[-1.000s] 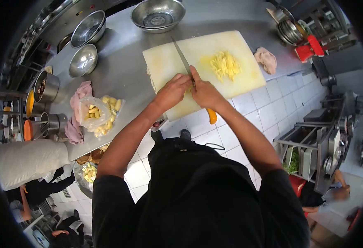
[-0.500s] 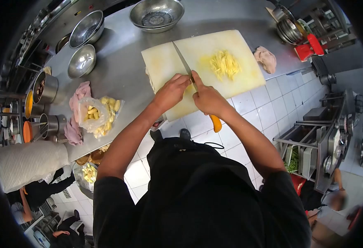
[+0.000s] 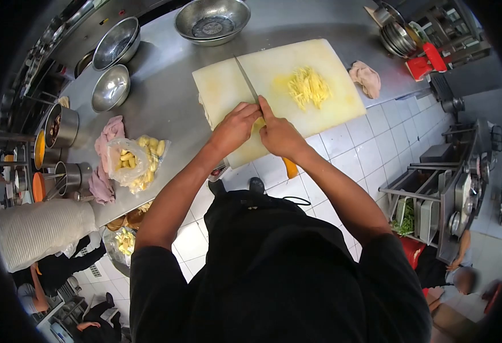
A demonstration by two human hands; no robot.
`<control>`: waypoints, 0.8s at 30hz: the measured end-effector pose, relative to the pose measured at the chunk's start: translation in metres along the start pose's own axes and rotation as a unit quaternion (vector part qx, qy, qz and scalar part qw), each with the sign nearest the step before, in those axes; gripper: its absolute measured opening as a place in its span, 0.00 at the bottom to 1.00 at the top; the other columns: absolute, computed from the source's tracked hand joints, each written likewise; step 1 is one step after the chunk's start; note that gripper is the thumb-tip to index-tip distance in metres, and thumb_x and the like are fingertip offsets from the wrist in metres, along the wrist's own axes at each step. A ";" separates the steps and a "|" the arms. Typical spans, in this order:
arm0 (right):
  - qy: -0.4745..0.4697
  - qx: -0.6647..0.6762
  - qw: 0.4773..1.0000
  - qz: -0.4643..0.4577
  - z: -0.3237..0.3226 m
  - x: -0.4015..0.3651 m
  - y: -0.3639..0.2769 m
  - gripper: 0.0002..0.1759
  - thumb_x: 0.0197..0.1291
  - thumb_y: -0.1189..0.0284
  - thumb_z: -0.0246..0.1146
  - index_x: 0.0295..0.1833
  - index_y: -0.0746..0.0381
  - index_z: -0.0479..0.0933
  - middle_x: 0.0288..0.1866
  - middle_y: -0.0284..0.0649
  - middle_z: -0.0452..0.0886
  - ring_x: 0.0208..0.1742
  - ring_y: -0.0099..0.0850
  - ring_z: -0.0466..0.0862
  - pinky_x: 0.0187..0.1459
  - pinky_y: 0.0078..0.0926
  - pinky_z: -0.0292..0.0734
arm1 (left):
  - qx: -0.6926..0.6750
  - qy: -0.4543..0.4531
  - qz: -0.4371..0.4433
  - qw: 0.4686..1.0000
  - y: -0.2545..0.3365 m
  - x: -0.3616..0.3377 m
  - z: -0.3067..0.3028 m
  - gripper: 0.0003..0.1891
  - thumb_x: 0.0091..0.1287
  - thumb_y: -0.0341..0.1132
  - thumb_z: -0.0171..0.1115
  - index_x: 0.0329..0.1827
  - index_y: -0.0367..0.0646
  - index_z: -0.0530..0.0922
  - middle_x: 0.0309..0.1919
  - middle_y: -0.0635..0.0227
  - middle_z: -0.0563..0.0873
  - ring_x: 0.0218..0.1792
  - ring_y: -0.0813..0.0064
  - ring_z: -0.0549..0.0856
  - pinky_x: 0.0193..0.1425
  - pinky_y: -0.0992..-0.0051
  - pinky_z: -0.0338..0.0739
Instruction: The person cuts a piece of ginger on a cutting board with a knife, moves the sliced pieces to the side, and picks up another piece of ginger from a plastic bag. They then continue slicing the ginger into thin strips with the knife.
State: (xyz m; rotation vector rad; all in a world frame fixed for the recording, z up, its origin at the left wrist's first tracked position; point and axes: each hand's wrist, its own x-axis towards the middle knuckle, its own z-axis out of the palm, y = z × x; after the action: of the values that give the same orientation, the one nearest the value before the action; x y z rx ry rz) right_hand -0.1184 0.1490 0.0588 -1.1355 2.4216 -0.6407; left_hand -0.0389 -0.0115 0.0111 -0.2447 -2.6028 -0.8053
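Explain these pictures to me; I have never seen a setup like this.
There is no robot here: all three pictures come from one camera worn on a person's head, looking down at their bare hands. The last shows now.

On the grey metal table lies a pale rectangular cutting board with a pile of thin yellow strips. The right hand holds a long steel knife with an orange handle. The left hand is beside the blade; what its fingers grip is too hidden to tell.

To the left are a crumpled pink cloth and a clear plastic bag of yellowish pieces.
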 end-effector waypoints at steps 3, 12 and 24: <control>-0.052 0.085 0.994 0.034 -0.009 0.012 0.007 0.44 0.71 0.73 0.50 0.89 0.58 0.42 0.40 0.60 0.88 0.25 0.46 0.87 0.42 0.42 0.86 | 0.008 0.001 0.002 1.000 -0.002 -0.003 0.004 0.21 0.59 0.15 0.60 0.56 0.32 0.86 0.56 0.59 0.87 0.59 0.58 0.84 0.66 0.64 0.80; -0.136 0.098 0.980 0.107 -0.060 -0.007 -0.027 0.44 0.71 0.74 0.49 0.89 0.58 0.42 0.45 0.62 0.87 0.23 0.43 0.86 0.42 0.41 0.86 | 0.027 0.030 0.010 0.999 -0.002 -0.003 0.002 0.17 0.59 0.16 0.63 0.51 0.33 0.87 0.54 0.59 0.87 0.56 0.58 0.85 0.63 0.64 0.82; -0.063 0.050 0.996 0.045 -0.042 -0.029 -0.022 0.43 0.69 0.74 0.49 0.88 0.62 0.45 0.24 0.53 0.83 0.21 0.44 0.84 0.39 0.42 0.84 | 0.040 0.013 -0.014 0.999 0.000 -0.007 -0.002 0.19 0.58 0.15 0.61 0.53 0.33 0.86 0.56 0.59 0.87 0.58 0.58 0.84 0.65 0.64 0.81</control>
State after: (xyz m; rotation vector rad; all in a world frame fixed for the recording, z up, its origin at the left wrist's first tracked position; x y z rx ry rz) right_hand -0.1092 0.1698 0.1093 -0.9901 2.2928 -0.6346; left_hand -0.0320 -0.0129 0.0095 -0.1729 -2.6125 -0.7065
